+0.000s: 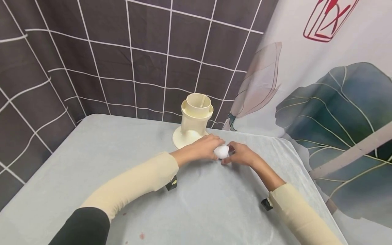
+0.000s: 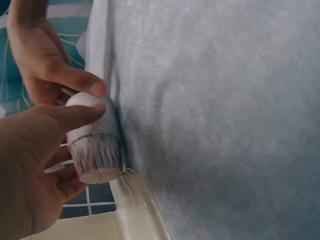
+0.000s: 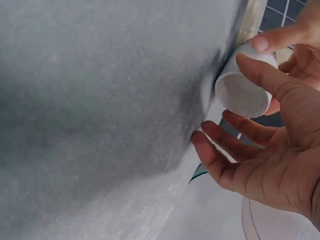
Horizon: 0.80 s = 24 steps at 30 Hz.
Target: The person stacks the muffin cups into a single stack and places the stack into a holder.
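Note:
A short white stack of what look like paper cups lies sideways between the two hands, close over the cloth. In the left wrist view, ridged rims and a streaked lower part of the cups show. The left hand grips the stack, thumb on top and fingers curled underneath. From the right wrist view, the hollow mouth of the cups faces the right hand. That hand's thumb overlaps the rim while its other fingers are spread loosely below. Just behind the left hand stands a cream plastic cylinder on a wide round base.
A pale grey-blue cloth covers the table. Along its back hangs a dark curtain with a white grid. To the right is a white curtain with leaf prints. Small reddish stains mark the cloth at the front.

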Available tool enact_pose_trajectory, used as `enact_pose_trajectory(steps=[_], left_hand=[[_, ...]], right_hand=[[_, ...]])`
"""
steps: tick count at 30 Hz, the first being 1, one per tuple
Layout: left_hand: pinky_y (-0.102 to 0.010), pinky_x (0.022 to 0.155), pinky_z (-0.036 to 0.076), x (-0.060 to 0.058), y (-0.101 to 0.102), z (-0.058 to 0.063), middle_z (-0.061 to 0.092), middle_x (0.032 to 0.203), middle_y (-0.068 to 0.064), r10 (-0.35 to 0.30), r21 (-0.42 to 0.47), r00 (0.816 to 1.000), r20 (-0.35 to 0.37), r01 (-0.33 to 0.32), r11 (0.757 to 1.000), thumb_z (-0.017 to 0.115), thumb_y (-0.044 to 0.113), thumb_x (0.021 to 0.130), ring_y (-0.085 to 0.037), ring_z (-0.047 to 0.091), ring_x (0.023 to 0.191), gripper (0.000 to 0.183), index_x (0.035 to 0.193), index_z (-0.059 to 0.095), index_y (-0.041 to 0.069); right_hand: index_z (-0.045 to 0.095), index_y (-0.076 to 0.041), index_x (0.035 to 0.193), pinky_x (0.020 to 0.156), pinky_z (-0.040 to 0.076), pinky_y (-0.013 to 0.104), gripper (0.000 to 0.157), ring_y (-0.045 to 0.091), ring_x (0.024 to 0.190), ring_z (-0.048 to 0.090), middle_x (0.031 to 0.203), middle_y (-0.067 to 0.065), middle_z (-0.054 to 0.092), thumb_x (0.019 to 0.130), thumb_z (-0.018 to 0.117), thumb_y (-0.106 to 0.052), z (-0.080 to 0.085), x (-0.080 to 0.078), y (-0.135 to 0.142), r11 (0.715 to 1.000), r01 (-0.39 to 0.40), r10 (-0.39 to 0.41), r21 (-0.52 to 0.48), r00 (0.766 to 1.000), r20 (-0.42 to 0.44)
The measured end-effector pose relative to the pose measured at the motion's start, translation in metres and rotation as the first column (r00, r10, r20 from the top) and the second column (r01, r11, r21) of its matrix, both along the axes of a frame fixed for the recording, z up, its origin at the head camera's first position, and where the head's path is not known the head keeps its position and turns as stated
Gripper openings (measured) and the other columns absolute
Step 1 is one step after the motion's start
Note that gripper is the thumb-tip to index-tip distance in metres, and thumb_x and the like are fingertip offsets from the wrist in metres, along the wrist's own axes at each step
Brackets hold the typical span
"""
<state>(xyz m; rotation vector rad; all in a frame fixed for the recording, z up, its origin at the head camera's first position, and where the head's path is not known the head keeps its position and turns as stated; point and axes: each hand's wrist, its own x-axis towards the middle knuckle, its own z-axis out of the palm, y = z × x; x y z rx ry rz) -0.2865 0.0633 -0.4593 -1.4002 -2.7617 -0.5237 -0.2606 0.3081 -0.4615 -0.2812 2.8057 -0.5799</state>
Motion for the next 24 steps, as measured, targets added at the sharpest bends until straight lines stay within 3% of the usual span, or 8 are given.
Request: enact_pose_trajectory(steps=[3,6,8,12,14,17,21,24], left_hand=[[-0.035,0.105,0.061,-0.009,-0.002,-0.01,0.077,0.134,0.002,-0.017,0.023,1.0,-0.01,0.017,1.0,0.096,0.033,0.084,-0.017,0.07,0.117,0.07,0.148,0.071,0.02],[-0.034,0.099,0.062,0.002,-0.013,0.008,0.077,0.133,0.0,0.006,0.085,0.999,0.053,-0.01,0.996,0.095,0.029,0.087,-0.014,0.07,0.113,0.066,0.147,0.072,0.016],[-0.036,0.097,0.062,0.021,-0.023,0.036,0.078,0.131,-0.005,0.022,0.143,0.994,0.103,-0.037,0.989,0.094,0.025,0.088,-0.017,0.07,0.112,0.062,0.145,0.073,0.01],[-0.035,0.094,0.065,0.06,-0.049,0.098,0.08,0.131,-0.011,0.025,0.289,0.976,0.214,-0.088,0.953,0.093,0.022,0.092,-0.021,0.073,0.113,0.061,0.145,0.071,0.003],[-0.031,0.094,0.067,0.07,-0.062,0.124,0.08,0.132,-0.012,0.004,0.371,0.96,0.28,-0.112,0.922,0.094,0.02,0.093,-0.023,0.075,0.116,0.063,0.148,0.069,0.003],[-0.029,0.095,0.069,0.074,-0.078,0.158,0.079,0.134,-0.013,-0.037,0.491,0.944,0.328,-0.137,0.861,0.096,0.018,0.092,-0.024,0.078,0.119,0.068,0.151,0.066,0.005],[-0.033,0.096,0.07,0.068,-0.096,0.205,0.081,0.13,-0.013,-0.03,0.621,0.953,0.301,-0.172,0.765,0.097,0.017,0.092,-0.025,0.081,0.113,0.062,0.148,0.07,0.008],[-0.037,0.098,0.069,0.06,-0.107,0.232,0.084,0.126,-0.01,0.002,0.682,0.954,0.301,-0.217,0.698,0.093,0.021,0.097,-0.023,0.082,0.11,0.052,0.144,0.074,0.011]], right_hand=[[0.068,-0.003,0.134,0.1,0.066,0.05,0.079,0.041,0.125,0.076,0.139,0.025,0.075,0.079,0.101,-0.05,0.041,0.027,-0.019,0.997,-0.028,0.029,-0.075,1.0,0.0],[0.065,0.006,0.136,0.102,0.067,0.051,0.067,0.047,0.126,0.076,0.14,0.032,0.073,0.088,0.096,-0.029,0.083,0.052,-0.037,0.976,-0.052,0.055,-0.212,0.998,0.009],[0.063,0.011,0.139,0.102,0.068,0.048,0.062,0.048,0.126,0.076,0.14,0.034,0.072,0.092,0.091,-0.017,0.106,0.064,-0.046,0.949,-0.061,0.069,-0.308,0.998,0.013],[0.064,0.007,0.147,0.097,0.066,0.033,0.057,0.038,0.121,0.078,0.139,0.028,0.074,0.098,0.087,-0.013,0.137,0.074,-0.051,0.903,-0.094,0.09,-0.419,0.995,-0.031],[0.066,0.0,0.149,0.097,0.064,0.028,0.056,0.028,0.12,0.078,0.14,0.021,0.075,0.1,0.086,-0.016,0.157,0.078,-0.054,0.884,-0.094,0.079,-0.458,0.995,-0.052],[0.065,-0.002,0.153,0.097,0.065,0.025,0.054,0.018,0.115,0.078,0.142,0.017,0.075,0.103,0.083,-0.015,0.189,0.082,-0.063,0.841,-0.113,0.06,-0.529,0.991,-0.116],[0.065,-0.003,0.154,0.094,0.067,0.023,0.051,0.01,0.106,0.08,0.137,0.013,0.078,0.106,0.079,-0.015,0.235,0.08,-0.084,0.781,-0.137,-0.012,-0.609,0.972,-0.233],[0.068,-0.006,0.152,0.095,0.065,0.021,0.051,0.007,0.107,0.08,0.133,0.01,0.081,0.105,0.082,-0.021,0.263,0.069,-0.103,0.774,-0.15,-0.06,-0.615,0.95,-0.307]])
